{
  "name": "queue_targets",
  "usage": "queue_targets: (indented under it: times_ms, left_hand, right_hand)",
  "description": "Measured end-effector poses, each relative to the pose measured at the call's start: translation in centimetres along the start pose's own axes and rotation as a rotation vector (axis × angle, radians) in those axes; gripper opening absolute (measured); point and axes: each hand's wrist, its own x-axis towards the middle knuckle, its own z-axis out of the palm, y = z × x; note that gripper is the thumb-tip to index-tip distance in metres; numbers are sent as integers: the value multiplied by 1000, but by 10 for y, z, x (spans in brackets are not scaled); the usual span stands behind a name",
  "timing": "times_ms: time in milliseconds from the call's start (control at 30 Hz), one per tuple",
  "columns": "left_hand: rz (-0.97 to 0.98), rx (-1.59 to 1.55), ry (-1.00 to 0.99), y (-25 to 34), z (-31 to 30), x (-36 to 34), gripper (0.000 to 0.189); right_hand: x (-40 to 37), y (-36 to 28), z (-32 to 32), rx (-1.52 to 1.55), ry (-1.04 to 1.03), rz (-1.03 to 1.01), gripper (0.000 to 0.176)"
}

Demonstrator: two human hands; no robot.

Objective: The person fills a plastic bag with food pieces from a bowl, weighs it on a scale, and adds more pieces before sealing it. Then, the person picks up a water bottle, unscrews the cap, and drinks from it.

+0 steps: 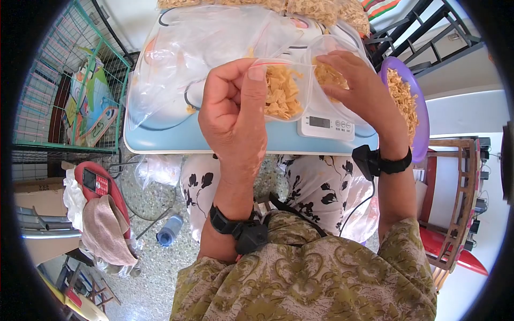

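My left hand (235, 107) pinches the top edge of a clear zip bag (303, 99) that holds yellowish dried flakes (281, 93). To its right, my right hand (356, 80) reaches with spread, curved fingers over a clear plastic bowl (350, 111) with more flakes (327, 76) inside. Whether its fingertips hold any flakes is hard to make out. Below the bag and bowl, a white digital scale (327, 128) shows its display and buttons at the table's near edge.
A purple basin (420, 115) of flakes stands right of the table (203, 140). Empty clear bags (166, 69) lie on the left, filled bags (316, 9) along the back. A green wire cage (107, 45) stands left; a bottle (169, 230) is on the floor.
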Motion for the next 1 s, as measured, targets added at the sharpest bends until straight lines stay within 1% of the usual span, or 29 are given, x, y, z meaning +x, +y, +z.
queue_targets:
  times_ms: [100,167,200,267,300,367,467,600,667,700,733,767,800,867,1000]
  left_hand:
    - [6,-16,9,2,2,1,16]
    - [11,-30,14,2,2,1,16]
    - [11,-14,22,3,2,2,16]
    - [9,2,31,3,0,2,16]
    - [13,13,23,3,0,2,16]
    - [18,24,16,3,-2,2,16]
    - [32,30,2,3,-4,3,15]
    - [-7,66,31,5,-4,3,16]
    - [-12,83,38,5,-4,2,16]
    - [-14,64,23,4,-5,2,16]
    - [-16,47,8,3,-6,2,17]
    - [-15,47,8,4,-5,2,17]
    - [-33,19,25,5,-2,3,17]
    - [-52,-8,41,5,-3,3,17]
    - [-82,50,19,4,-3,3,19]
  right_hand:
    - [5,-7,2,-47,-17,20,43]
    - [8,-9,3,-50,-77,69,35]
    - [9,-8,4,-50,-77,67,35]
    - [9,-6,8,-31,-35,53,26]
    - [9,-6,9,-32,-36,53,26]
    - [10,-7,11,-21,-6,43,15]
    - [12,-6,10,-2,-31,62,18]
    - [13,0,7,60,-80,117,19]
    - [10,7,9,290,-9,157,16]
    - [8,8,8,289,-8,157,16]
    - [7,9,7,329,15,199,16]
    - [6,9,7,368,37,241,15]
    - [4,11,5,369,37,241,15]
    - [1,13,2,557,34,399,15]
    - [-5,15,-1,671,115,421,17]
